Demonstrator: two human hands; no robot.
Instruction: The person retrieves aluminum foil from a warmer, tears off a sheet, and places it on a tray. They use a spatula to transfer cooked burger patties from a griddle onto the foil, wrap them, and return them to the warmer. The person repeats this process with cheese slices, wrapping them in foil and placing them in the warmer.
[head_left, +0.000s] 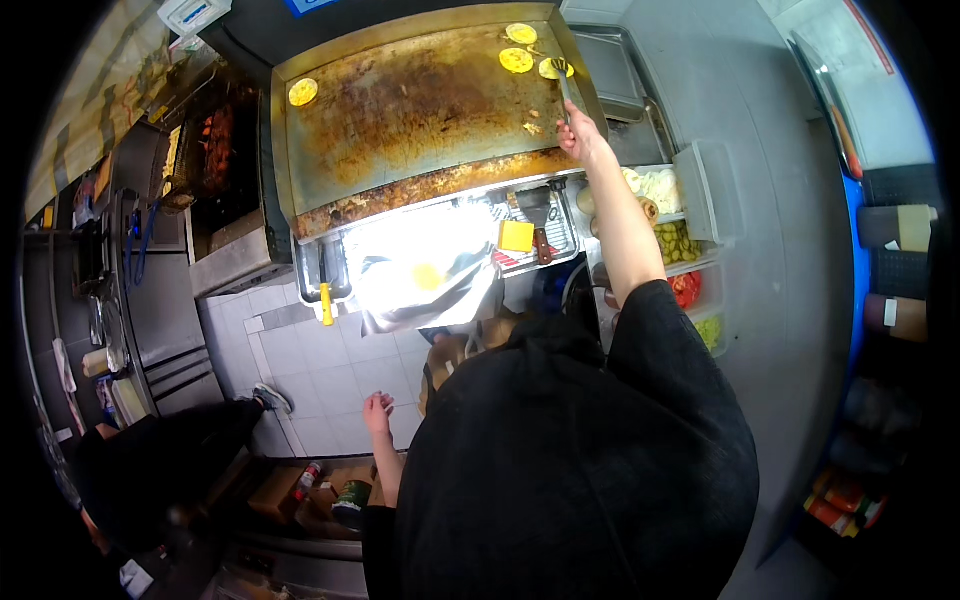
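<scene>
My right hand (579, 135) grips the handle of a slotted spatula (561, 73) over the right end of a steel griddle (405, 124). The spatula's head rests on or just above a round yellow egg patty (547, 69), partly covering it. Two more egg patties, one higher (521, 33) and one beside it (516, 61), lie close by. A single egg patty (303, 92) sits at the griddle's far left. Small cooked scraps (533, 129) lie left of my right hand. Low at my side, my left hand (379, 410) hangs above the tiled floor, loosely curled and holding nothing.
Before the griddle are crumpled foil (450, 300), a yellow cheese stack (517, 235), a broad scraper (541, 247) and a yellow-handled tool (326, 304). Tubs of pickle slices (679, 241) and tomato slices (685, 289) stand right. A charcoal grill (217, 165) and another person's leg (217, 424) are left.
</scene>
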